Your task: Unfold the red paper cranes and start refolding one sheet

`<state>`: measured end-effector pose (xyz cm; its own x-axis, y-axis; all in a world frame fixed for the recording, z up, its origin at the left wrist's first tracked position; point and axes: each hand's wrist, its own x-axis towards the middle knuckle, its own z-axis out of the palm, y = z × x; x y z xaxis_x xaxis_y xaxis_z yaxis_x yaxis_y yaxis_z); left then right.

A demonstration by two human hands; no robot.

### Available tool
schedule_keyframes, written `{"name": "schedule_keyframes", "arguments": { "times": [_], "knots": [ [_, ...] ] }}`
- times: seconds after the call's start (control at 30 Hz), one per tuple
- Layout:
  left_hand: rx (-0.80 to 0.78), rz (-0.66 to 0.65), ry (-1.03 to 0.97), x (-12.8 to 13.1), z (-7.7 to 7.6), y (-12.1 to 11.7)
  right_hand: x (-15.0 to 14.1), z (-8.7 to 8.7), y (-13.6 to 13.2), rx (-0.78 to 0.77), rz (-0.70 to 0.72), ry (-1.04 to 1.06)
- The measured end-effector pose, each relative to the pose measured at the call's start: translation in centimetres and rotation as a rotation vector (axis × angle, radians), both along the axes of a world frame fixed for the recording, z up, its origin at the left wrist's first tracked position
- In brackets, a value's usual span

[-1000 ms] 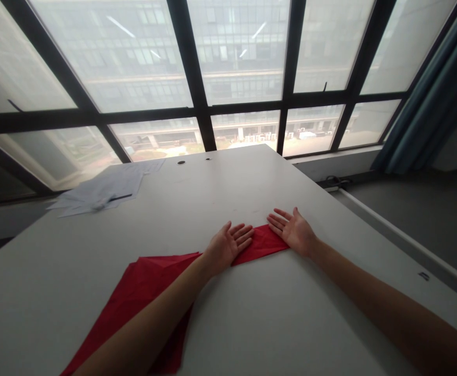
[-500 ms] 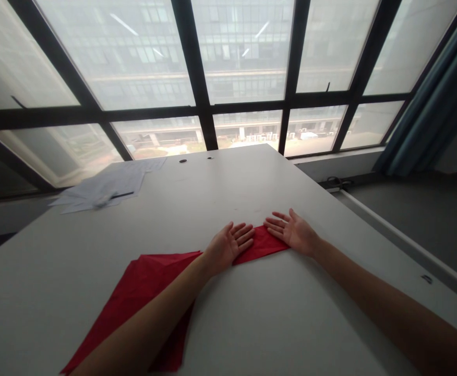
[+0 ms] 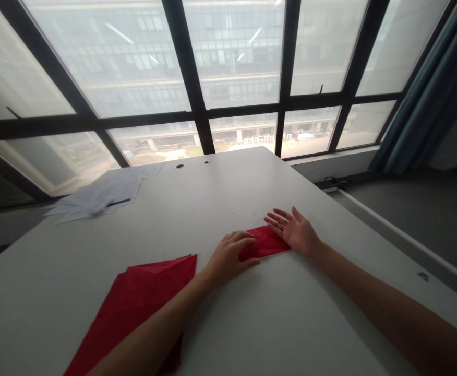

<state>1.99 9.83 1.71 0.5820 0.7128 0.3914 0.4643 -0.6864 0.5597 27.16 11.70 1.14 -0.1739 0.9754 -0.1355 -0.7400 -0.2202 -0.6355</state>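
A red cloth (image 3: 142,292) lies folded on the white table (image 3: 213,193), running from the near left to a narrow tip at the middle. My left hand (image 3: 230,257) rests on the cloth near that tip, fingers curled over its far edge and thumb under the near edge, gripping it. Just to the right, my right hand (image 3: 296,231) lies flat with fingers spread, its palm edge on the cloth's tip.
A loose pile of white papers (image 3: 95,197) with a dark pen lies at the table's far left. Two small round holes (image 3: 179,166) sit near the far edge. Large windows are behind, a blue curtain (image 3: 428,94) hangs at right, and the floor drops off beyond the table's right edge.
My left hand went from lying flat with spread fingers to curling and gripping the cloth. The cloth's left part shifted slightly. My right hand stayed flat in place.
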Motion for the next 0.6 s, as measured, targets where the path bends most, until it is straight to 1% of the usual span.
{"name": "schedule_keyframes", "arguments": {
  "times": [0.07,0.13,0.23,0.33,0.4,0.47,0.53,0.6],
  "knots": [
    [0.05,-0.039,0.109,0.1,0.0,-0.3,0.5,0.1,0.0,0.065,-0.007,0.035],
    [0.068,-0.027,0.16,0.1,-0.2,-0.2,1.1,0.0,0.1,0.075,-0.063,0.042],
    [0.073,-0.014,0.166,-0.1,-0.4,0.1,1.8,-0.4,0.6,0.05,-0.189,0.02],
    [0.076,-0.023,0.146,-0.2,-0.5,0.2,2.2,-0.7,1.1,0.057,-0.301,-0.054],
    [0.082,-0.017,0.141,-0.2,-0.5,0.1,2.2,-0.8,1.3,0.072,-0.377,-0.171],
    [0.088,0.02,0.14,-0.1,-0.4,0.1,2.0,-0.8,1.3,0.098,-0.468,-0.355],
    [0.078,0.108,0.109,-0.1,-0.2,0.0,1.7,-0.8,1.2,0.142,-0.534,-0.541],
    [0.03,0.235,0.003,-0.1,0.0,0.1,1.3,-0.8,0.9,0.2,-0.544,-0.66]
  ]
}}
